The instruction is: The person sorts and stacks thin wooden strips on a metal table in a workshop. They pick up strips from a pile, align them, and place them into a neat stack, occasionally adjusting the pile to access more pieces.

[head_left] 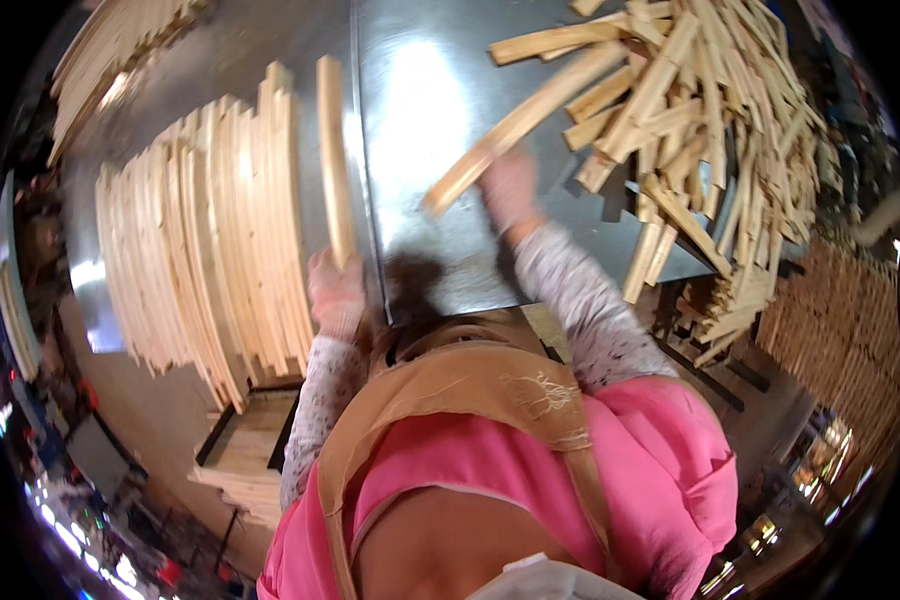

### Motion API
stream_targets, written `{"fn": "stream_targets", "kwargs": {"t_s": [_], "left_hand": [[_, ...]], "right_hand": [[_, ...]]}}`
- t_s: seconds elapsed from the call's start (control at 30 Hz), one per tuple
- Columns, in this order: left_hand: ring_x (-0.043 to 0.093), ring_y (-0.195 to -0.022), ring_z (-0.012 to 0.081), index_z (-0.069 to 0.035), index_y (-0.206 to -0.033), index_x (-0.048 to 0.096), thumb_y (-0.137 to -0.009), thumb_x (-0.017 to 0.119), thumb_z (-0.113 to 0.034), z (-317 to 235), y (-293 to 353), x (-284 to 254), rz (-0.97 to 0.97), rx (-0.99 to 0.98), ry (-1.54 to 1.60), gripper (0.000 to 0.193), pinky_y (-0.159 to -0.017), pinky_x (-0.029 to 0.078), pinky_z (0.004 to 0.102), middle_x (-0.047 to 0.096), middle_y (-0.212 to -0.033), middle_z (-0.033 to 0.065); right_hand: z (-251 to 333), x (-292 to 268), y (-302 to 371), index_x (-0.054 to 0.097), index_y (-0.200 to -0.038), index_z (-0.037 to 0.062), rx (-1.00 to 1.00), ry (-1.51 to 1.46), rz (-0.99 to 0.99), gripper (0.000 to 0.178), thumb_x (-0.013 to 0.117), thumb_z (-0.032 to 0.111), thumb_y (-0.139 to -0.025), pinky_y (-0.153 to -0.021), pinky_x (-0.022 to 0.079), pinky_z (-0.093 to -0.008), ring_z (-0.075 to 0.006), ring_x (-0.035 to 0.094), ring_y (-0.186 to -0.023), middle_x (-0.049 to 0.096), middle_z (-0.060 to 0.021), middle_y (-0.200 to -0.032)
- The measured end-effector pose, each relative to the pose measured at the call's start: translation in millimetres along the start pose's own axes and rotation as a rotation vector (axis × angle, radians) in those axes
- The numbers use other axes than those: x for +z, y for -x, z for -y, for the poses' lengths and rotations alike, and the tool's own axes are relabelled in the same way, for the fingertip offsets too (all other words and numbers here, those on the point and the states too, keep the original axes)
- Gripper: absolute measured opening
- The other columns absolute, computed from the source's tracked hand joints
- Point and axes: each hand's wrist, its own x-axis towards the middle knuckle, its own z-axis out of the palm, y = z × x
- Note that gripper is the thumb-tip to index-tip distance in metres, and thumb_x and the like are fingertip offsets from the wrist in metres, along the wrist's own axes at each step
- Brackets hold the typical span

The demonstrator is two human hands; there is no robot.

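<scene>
Woodworking workshop — metal-topped table [405, 140], jumbled wooden strips [710, 110], neat strip row [205, 220], worker's apron [450, 385].

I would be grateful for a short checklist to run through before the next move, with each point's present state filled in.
1. Left hand holding the long, straight, pale wooden strip: ok, held at its near end.
2. Right hand firm on the slanting, pale wooden strip: cannot tell; contact shows, but blur hides the grip.
3. These two strips apart from each other: ok.
4. Ends level in the side-by-side row of pale wooden strips: not ok, they are staggered.
5. Jumbled pile of pale wooden strips aligned: not ok, pieces cross at many angles.
</scene>
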Motion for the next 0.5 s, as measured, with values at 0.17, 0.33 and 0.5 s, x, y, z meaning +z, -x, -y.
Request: {"fn": "stream_targets", "kwargs": {"t_s": [0.17,0.33,0.5], "left_hand": [[0.05,-0.142,0.0447,-0.001,-0.144,0.062,-0.096,0.07,-0.039,10.4,7.1,-19.1,-0.058,0.248,-0.396,0.062,-0.12,0.041,0.0506,0.053,-0.155,0.0256],[0.037,-0.153,0.0433,-0.004,-0.163,0.044,-0.096,0.068,-0.041,66.8,4.6,-24.6,-0.053,0.218,-0.557,0.08,-0.127,0.031,0.0519,0.039,-0.168,0.0231],[0.033,-0.156,0.0428,-0.004,-0.164,0.041,-0.096,0.069,-0.041,41.4,-1.5,-26.3,-0.022,0.2,-0.508,0.081,-0.129,0.027,0.0511,0.032,-0.172,0.0248]], "right_hand": [[174.0,13.6,121.7,0.066,-0.126,0.005,0.086,-0.416,0.933,0.061,0.069,0.054,-0.09,-0.083,0.06,-0.0514,-0.042,0.073,-0.101,0.075,-0.0241,-0.1],[191.7,-6.9,80.8,0.065,-0.136,0.0054,-0.499,-0.4,1.05,0.065,0.057,0.058,-0.1,-0.099,0.057,-0.0517,-0.0421,0.071,-0.116,0.074,-0.0255,-0.124],[19.7,-111.2,32.3,0.066,-0.141,0.0056,0.23,-0.541,-0.156,0.047,0.071,0.033,-0.102,-0.108,0.052,-0.0431,-0.0334,0.067,-0.123,0.07,-0.0154,-0.135]]}}
